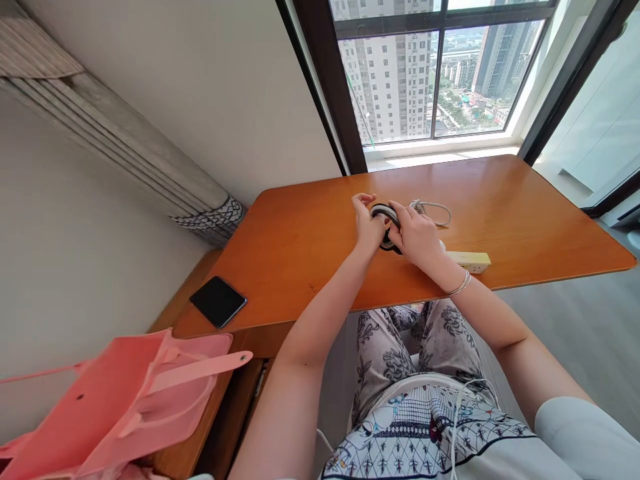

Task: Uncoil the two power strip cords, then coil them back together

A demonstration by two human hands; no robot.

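Both my hands meet over the middle of the orange wooden desk (pixel 525 207). My left hand (pixel 367 227) and my right hand (pixel 417 237) are closed around a coil of black and white cable (pixel 383 212). A loop of white cord (pixel 435 210) trails out of the coil just behind my right hand. A cream power strip (pixel 473 261) lies on the desk under my right wrist, which wears thin bracelets.
A black phone (pixel 218 301) lies on the desk's near left corner. A pink tote bag (pixel 125 400) sits on a lower surface at the left. A folded mattress (pixel 150 160) leans on the left wall. A window (pixel 430 67) lies beyond the desk.
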